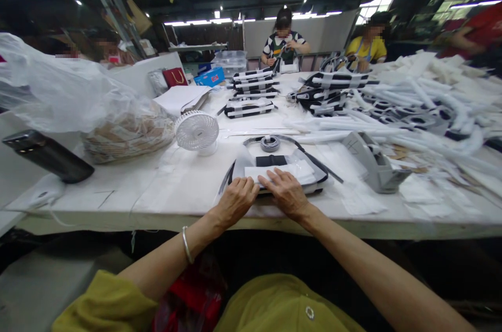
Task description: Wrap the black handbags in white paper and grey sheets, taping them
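A flat black-and-white bag (pixel 318 171) lies on the table in front of me, with its dark strap looped out behind it. Across its top lies a white strip (pixel 300 169), and behind that sits a black patch (pixel 270 160). My left hand (pixel 238 195) has its fingers curled down over the bag's near edge, by the strip's left end. My right hand (pixel 285 191) rests on the strip with its fingers stretched out. The underside of the bag and both thumb tips are hidden. A coiled grey strap (pixel 270 143) lies just behind the bag.
A grey tape dispenser (pixel 371 162) stands to the right, and a white fan (pixel 196 132) to the left. Farther left are a dark flask (pixel 49 157) and a plastic bag (pixel 129 136). Stacked bags (pixel 251 107) and white tubes (pixel 423 99) lie behind; people work across the table.
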### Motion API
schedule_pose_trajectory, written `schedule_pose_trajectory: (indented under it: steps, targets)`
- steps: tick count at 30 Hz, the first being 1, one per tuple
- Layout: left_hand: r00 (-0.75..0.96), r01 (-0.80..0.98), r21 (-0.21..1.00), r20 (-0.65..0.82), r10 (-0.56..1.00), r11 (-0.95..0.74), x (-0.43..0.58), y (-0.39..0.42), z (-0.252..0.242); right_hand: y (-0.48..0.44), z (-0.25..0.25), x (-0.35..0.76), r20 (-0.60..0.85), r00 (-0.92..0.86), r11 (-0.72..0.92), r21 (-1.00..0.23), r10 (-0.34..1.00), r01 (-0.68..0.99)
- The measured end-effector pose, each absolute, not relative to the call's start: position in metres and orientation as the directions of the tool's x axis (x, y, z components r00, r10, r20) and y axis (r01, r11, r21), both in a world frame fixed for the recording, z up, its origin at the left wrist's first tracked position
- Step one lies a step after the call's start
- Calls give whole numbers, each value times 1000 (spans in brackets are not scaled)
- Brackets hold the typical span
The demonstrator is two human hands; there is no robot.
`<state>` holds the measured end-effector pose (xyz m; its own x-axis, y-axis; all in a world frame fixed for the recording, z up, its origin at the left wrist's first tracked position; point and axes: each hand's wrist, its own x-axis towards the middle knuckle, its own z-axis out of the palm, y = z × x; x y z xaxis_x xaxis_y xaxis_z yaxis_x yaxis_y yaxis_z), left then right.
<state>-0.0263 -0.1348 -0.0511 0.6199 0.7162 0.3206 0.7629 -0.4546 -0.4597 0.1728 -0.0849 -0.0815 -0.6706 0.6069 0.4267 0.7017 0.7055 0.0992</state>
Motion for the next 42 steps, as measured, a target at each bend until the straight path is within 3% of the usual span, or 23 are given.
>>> schedule_pose_trajectory:
  steps: [8, 17, 27, 30, 34, 37, 42]
  targets:
    - [565, 808, -465, 436, 700, -362, -20, -135, -60, -82, -65, 172, 360, -676, 711, 48, 643, 702]
    - [609, 789, -517, 585, 536, -332, -27, -118, -67, -75, -46, 171, 286, -699, 727, 13, 655, 687]
    - [626, 780, -446, 569, 534, -438, -36, -119, -85, -82, -39, 168, 243, -676, 709, -83, 696, 700]
    - [616, 787, -430, 558, 555, -442, -36, -121, -86, -82, -39, 164, 234, -689, 711, -18, 686, 703]
    - [617, 786, -422, 555, 557, -451, -36, -121, -86, -83, -56, 163, 324, -674, 696, 63, 664, 716]
    - [622, 783, -435, 561, 547, -444, -37, -121, -86, -84, -67, 164, 382, -653, 684, 70, 654, 726]
    - [651, 758, -457, 572, 498, -466, -40, -120, -87, -85, -62, 152, 332, -615, 641, 37, 715, 766]
